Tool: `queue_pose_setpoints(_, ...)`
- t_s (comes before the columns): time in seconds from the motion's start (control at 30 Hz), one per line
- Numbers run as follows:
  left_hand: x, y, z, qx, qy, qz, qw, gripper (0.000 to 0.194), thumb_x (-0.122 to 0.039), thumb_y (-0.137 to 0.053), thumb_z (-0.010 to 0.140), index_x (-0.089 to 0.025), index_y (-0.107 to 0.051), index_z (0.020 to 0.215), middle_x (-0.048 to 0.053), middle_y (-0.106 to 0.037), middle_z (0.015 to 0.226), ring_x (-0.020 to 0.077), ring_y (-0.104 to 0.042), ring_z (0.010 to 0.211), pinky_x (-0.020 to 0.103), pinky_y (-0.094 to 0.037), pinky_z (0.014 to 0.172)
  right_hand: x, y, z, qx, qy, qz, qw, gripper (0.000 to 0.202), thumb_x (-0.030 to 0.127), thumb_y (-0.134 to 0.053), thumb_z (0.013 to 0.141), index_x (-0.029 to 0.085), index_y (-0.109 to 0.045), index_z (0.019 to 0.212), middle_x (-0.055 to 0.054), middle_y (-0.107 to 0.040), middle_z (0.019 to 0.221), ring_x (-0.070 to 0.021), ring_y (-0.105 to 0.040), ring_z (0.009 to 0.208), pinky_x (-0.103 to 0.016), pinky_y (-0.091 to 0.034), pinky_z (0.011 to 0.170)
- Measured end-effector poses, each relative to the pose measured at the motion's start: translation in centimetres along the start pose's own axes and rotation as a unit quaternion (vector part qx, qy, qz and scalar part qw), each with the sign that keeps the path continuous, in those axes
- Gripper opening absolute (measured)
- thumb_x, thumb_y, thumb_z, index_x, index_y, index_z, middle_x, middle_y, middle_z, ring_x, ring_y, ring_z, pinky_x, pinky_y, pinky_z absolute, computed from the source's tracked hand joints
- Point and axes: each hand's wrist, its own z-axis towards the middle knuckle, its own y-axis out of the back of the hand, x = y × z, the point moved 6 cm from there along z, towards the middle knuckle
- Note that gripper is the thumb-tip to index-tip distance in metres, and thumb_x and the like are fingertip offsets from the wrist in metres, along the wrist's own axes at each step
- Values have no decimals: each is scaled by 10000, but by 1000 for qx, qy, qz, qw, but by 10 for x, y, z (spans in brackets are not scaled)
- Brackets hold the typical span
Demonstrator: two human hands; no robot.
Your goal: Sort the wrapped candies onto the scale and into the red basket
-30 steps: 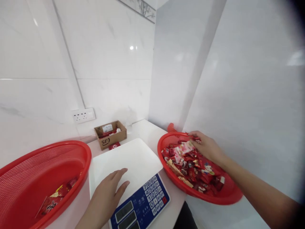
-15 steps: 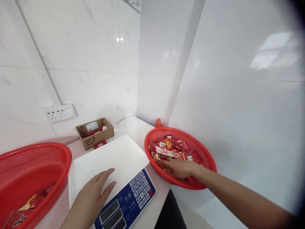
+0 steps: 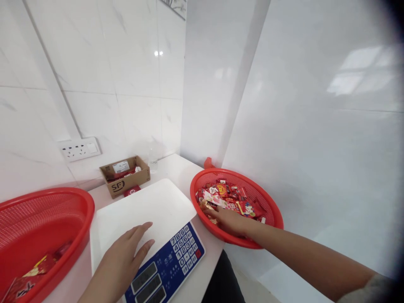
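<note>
My left hand (image 3: 124, 254) hovers over or rests on the near left part of a white weighing scale (image 3: 151, 202), its fingers apart and nothing between them. Blue keys and dark displays line the scale's front. My right hand (image 3: 229, 221) reaches into a red mesh basket (image 3: 277, 214) at the right, its fingertips among red wrapped packets (image 3: 249, 208) beside a gold wrapper (image 3: 206, 205). Those fingertips are partly hidden, and whether they grip a packet does not show.
A second red basket (image 3: 85, 210) with a few red packets stands at the left. Behind the scale are an open cardboard box (image 3: 126, 181), a red packet (image 3: 131, 190) and a clear bottle (image 3: 153, 160). Walls rise behind and at the right.
My right hand has shifted slightly left within the basket, toward the gold wrapper. My left hand has stayed in place. The view has moved a little.
</note>
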Motion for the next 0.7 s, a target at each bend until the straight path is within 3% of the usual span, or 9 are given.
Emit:
queue_pose_setpoints(0.07, 0, 0, 0, 0, -1, -1, 1000, 429, -423, -382, 884, -226, -572, 1215, 63, -649, 1202, 259, -611, 1097, 399, -511, 900, 0, 2, 2, 1, 19, -21, 1000, 687, 143, -498, 803, 354, -300, 1426, -66, -577, 1212, -235, -607, 926, -298, -438, 781)
queue_pose_setpoints(0.13, 1, -1, 0, 2, 2, 1, 1000, 436, -423, -373, 883, -224, -568, 1219, 67, -646, 1206, 260, -607, 1103, 405, -506, 907, -3, 7, 6, -28, 18, -57, 998, 714, 89, -499, 770, 357, -333, 1411, -52, -599, 1163, -221, -612, 916, -269, -430, 766)
queue_pose_setpoints(0.27, 3, -4, 1, 22, 4, 9, 1000, 478, -445, -325, 889, -215, -543, 1248, 76, -625, 1235, 258, -590, 1126, 416, -486, 932, -19, 31, 12, -114, -30, -103, 988, 531, 125, -490, 807, 290, -501, 1311, -76, -602, 1143, -244, -601, 968, -279, -418, 786)
queue_pose_setpoints(0.5, 2, -5, 0, 45, 20, 18, 999, 520, -456, -300, 884, -192, -523, 1273, 94, -598, 1270, 270, -566, 1157, 430, -459, 958, -48, 65, 15, -189, -92, -158, 965, 441, 125, -471, 836, 188, -529, 1268, -150, -578, 1152, -300, -557, 1020, -378, -408, 818)
queue_pose_setpoints(0.63, 1, -6, 0, 52, 18, 20, 998, 526, -449, -297, 885, -180, -520, 1278, 102, -596, 1271, 273, -563, 1160, 430, -457, 960, -32, 61, 14, -198, -62, -181, 961, 430, 86, -407, 854, 127, -524, 1266, -211, -495, 1279, -371, -400, 1199, -535, -307, 939)
queue_pose_setpoints(0.7, 2, -7, 1, 53, 17, 19, 998, 515, -439, -302, 887, -186, -517, 1281, 97, -593, 1276, 268, -560, 1164, 426, -458, 961, -13, 49, 15, -158, -5, -177, 971, 394, 94, -403, 860, 145, -571, 1213, -171, -528, 1259, -318, -428, 1187, -482, -316, 973)
